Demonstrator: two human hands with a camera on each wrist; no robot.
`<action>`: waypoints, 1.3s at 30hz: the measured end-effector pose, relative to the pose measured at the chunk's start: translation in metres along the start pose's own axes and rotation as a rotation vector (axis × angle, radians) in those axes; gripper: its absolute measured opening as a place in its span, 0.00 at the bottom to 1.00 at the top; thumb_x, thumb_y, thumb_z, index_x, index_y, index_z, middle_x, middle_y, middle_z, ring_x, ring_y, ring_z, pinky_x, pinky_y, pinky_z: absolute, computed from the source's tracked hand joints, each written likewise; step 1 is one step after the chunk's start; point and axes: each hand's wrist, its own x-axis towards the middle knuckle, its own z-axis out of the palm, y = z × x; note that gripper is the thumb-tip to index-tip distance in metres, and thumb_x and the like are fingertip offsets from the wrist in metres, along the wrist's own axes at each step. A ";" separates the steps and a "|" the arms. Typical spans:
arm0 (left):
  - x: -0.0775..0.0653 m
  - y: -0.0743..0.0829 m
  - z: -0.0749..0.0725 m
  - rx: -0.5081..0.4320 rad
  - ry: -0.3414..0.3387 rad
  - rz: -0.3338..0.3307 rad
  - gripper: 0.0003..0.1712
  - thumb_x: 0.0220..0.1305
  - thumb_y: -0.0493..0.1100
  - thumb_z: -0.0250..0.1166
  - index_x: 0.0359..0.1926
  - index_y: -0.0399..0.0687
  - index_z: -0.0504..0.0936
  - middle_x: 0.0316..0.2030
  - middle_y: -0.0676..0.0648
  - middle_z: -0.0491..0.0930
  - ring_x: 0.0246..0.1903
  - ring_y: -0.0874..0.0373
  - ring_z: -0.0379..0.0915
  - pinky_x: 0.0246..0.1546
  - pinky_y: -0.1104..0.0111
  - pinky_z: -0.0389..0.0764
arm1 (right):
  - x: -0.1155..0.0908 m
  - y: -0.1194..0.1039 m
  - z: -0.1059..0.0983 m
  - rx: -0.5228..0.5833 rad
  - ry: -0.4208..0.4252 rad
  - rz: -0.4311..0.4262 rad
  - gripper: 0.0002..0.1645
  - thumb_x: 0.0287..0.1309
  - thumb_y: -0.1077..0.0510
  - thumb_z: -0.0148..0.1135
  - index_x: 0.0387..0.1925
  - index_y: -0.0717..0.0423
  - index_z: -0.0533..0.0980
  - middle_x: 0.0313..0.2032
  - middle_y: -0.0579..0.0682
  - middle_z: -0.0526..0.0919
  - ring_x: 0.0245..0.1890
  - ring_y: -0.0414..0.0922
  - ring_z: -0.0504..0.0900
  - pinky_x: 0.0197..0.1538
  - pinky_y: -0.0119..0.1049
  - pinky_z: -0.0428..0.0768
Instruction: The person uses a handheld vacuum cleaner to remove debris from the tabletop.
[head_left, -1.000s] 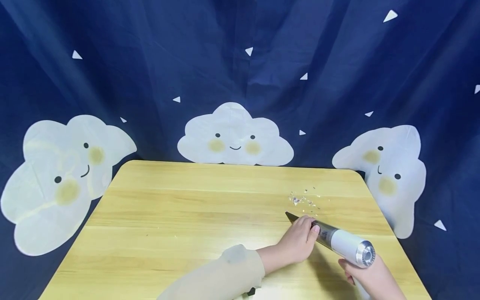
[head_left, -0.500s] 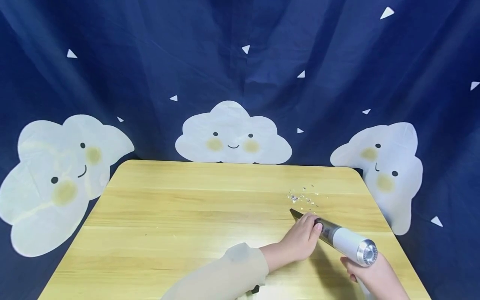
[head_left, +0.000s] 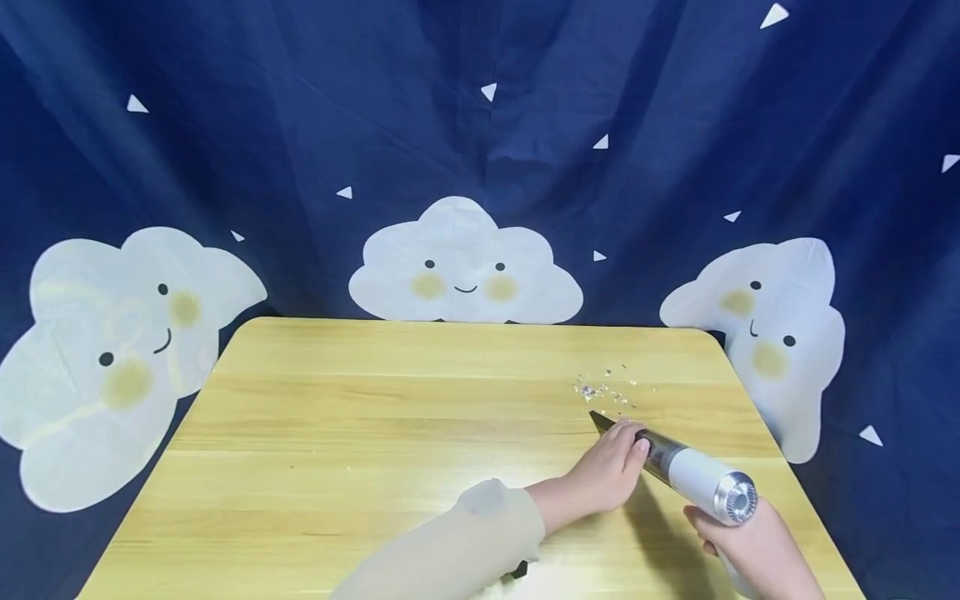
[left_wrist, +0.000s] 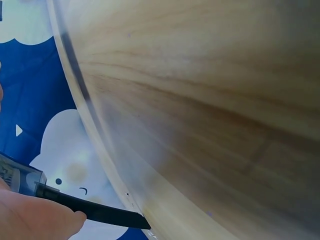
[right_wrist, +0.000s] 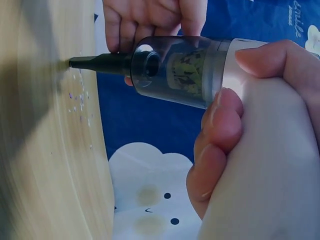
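Observation:
A white handheld vacuum cleaner with a smoky clear dust cup is held at a slant over the right part of the table. My right hand grips its white handle from behind, fingers and thumb wrapped round. My left hand holds the front end, where the black nozzle joins the dust cup. The nozzle's tip is down close at the tabletop, just short of a scatter of tiny white and purple scraps. In the left wrist view, a digit lies along the nozzle.
A dark blue curtain with white cloud prints hangs behind the table's back edge. A small dark object shows beneath the left sleeve. A few stray specks lie on the left half of the tabletop.
Both hands have shifted the vacuum cleaner a little to the right and slightly away from me, bringing its nozzle tip nearer the scraps. The scattered scraps look much the same. The head view has tilted slightly.

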 end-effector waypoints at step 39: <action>0.015 -0.007 0.000 -0.103 0.005 -0.034 0.29 0.82 0.52 0.33 0.72 0.43 0.65 0.69 0.48 0.67 0.72 0.55 0.57 0.72 0.66 0.59 | 0.009 -0.003 0.005 0.032 0.069 0.000 0.31 0.54 0.55 0.74 0.50 0.71 0.71 0.30 0.53 0.81 0.23 0.44 0.82 0.27 0.34 0.81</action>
